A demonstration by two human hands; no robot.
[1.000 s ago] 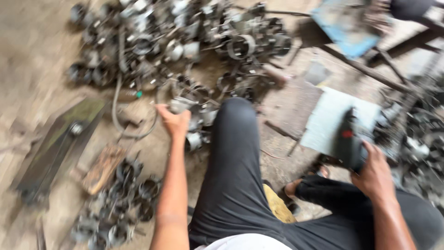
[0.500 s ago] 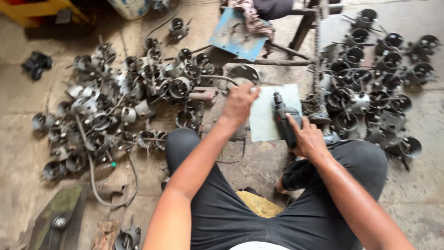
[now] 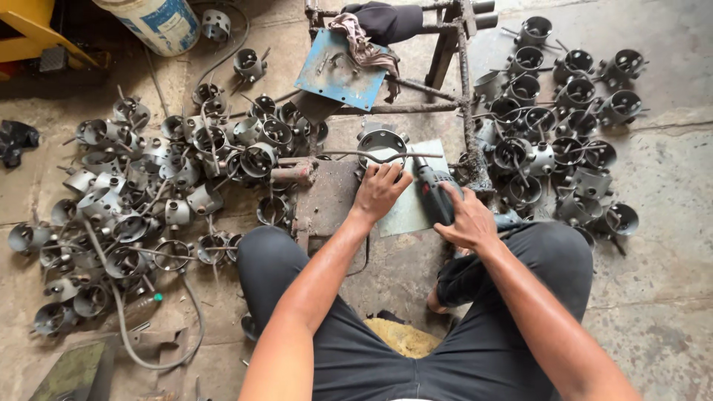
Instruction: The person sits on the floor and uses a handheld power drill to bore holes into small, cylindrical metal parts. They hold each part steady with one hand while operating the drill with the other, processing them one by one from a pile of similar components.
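Left hand (image 3: 380, 189): fingers curled down onto a metal ring fitting (image 3: 382, 144), pressing it against a grey metal plate (image 3: 407, 212) on the concrete floor (image 3: 668, 245).
Right hand (image 3: 466, 219): fingers clamped round the grip of a dark power drill (image 3: 433, 194), nose pointing at the fitting, just beside left hand.
L of person: heap of like ring fittings (image 3: 141, 200) w/ grey hose (image 3: 126, 327).
R: second batch (image 3: 557, 111), set out closer together.
Ahead: blue plate (image 3: 338, 74), rusty frame (image 3: 453, 67), white bucket (image 3: 152, 22).
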